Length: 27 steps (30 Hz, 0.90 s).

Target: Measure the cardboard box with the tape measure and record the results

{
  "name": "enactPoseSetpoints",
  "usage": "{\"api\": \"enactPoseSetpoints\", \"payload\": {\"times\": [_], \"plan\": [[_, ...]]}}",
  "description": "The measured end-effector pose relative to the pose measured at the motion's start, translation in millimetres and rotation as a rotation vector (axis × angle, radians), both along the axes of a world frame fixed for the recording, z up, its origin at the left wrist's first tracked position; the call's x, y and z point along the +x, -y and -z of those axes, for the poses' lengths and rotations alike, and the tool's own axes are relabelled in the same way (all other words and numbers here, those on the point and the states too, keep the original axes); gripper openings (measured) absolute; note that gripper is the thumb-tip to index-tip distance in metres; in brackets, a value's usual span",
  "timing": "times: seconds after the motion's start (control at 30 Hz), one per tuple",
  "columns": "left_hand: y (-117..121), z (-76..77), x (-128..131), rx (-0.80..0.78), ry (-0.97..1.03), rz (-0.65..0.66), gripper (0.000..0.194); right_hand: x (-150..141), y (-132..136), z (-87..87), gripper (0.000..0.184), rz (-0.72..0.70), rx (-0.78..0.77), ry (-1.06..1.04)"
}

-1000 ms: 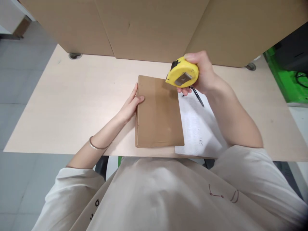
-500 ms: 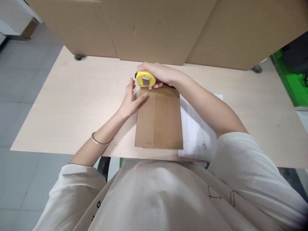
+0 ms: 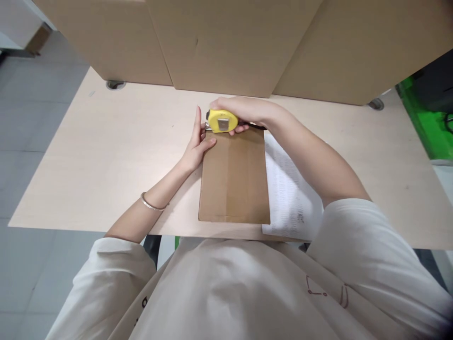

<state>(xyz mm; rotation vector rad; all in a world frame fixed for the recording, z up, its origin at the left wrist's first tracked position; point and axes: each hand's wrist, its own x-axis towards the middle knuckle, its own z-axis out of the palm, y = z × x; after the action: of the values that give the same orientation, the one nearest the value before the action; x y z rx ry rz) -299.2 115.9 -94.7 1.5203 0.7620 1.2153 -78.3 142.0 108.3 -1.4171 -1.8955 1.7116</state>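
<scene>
A yellow tape measure (image 3: 223, 121) with a black wrist strap is gripped in my right hand (image 3: 236, 107), over the far edge of a flat brown cardboard box (image 3: 235, 179). A short metal end of tape sticks out on its left, by the box's far left corner. My left hand (image 3: 198, 144) is at that corner, its thumb on the box top and its index finger pointing up. The other fingers curl at the box edge beside the tape end, partly hidden.
A printed white paper sheet (image 3: 288, 193) lies partly under the box on its right. Large cardboard panels (image 3: 226, 47) stand along the back of the light wooden table (image 3: 88, 165). Cable holes (image 3: 115, 85) sit near both back corners.
My right hand has shifted the tape measure slightly right, and a short metal tape end now shows at its left. My left hand's fingers have come in to the tape end at the corner.
</scene>
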Motion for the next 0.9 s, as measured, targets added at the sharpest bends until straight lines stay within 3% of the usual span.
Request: {"api": "enactPoseSetpoints", "payload": {"times": [0.17, 0.33, 0.43, 0.6, 0.73, 0.9], "plan": [[5, -11.3, -11, 0.019, -0.221, -0.076, 0.113, 60, 10, -7.4, 0.041, 0.028, 0.098, 0.123], [7, -11.7, -13, 0.035, -0.247, -0.099, 0.104, 134, 14, 4.0, 0.044, 0.066, 0.089, 0.124], [6, -9.1, -13, 0.021, -0.234, -0.113, 0.097, 161, 18, 11.7, 0.042, 0.127, 0.059, 0.105], [8, -11.4, -15, -0.016, -0.231, -0.109, 0.094, 167, 18, 27.2, 0.043, 0.123, 0.036, 0.057], [12, -16.4, -14, -0.054, -0.22, -0.112, 0.096, 157, 18, 38.4, 0.048, 0.204, 0.047, 0.007], [16, -18.1, -12, -0.064, -0.217, -0.127, 0.097, 143, 18, 40.3, 0.049, 0.248, 0.048, 0.002]]}}
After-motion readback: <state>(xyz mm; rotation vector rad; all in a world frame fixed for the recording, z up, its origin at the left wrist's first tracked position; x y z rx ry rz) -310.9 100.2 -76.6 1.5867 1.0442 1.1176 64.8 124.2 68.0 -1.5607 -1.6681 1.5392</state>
